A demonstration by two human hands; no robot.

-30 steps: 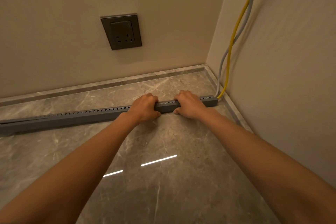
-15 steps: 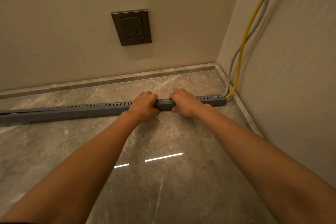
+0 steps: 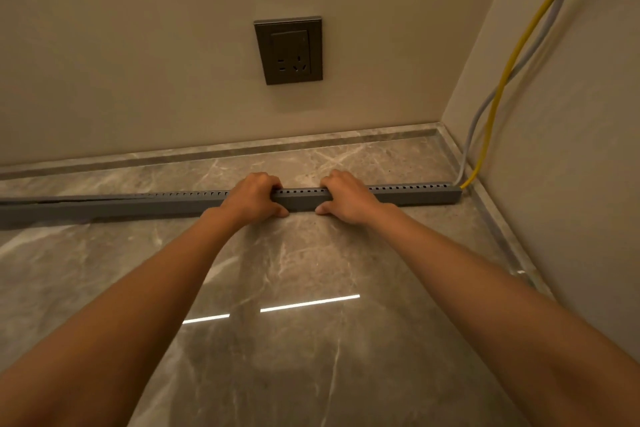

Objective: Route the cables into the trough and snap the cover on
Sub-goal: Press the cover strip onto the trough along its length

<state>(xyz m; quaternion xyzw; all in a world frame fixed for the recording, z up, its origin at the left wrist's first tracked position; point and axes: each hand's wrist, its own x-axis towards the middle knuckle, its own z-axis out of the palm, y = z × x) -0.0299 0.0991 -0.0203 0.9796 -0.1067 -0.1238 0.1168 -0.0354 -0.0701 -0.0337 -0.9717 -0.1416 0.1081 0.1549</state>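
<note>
A long grey slotted cable trough [image 3: 415, 193] lies across the marble floor from the left edge to the right wall. Its cover sits flush on the right part; toward the left the cover [image 3: 86, 198] looks slightly raised. My left hand [image 3: 254, 196] and my right hand [image 3: 346, 198] are side by side on the trough's middle, fingers curled over its top and thumbs against its front face. A yellow cable [image 3: 498, 94] and a grey cable [image 3: 476, 121] run down the right wall and enter the trough's right end.
A dark wall socket [image 3: 289, 50] is set in the back wall above the trough. A marble skirting [image 3: 242, 149] runs along the back wall and the right wall [image 3: 571, 149]. The glossy floor [image 3: 294, 340] reflects light strips.
Both hands have shifted slightly left along the trough while staying pressed on it. The camera has moved closer and turned left.
</note>
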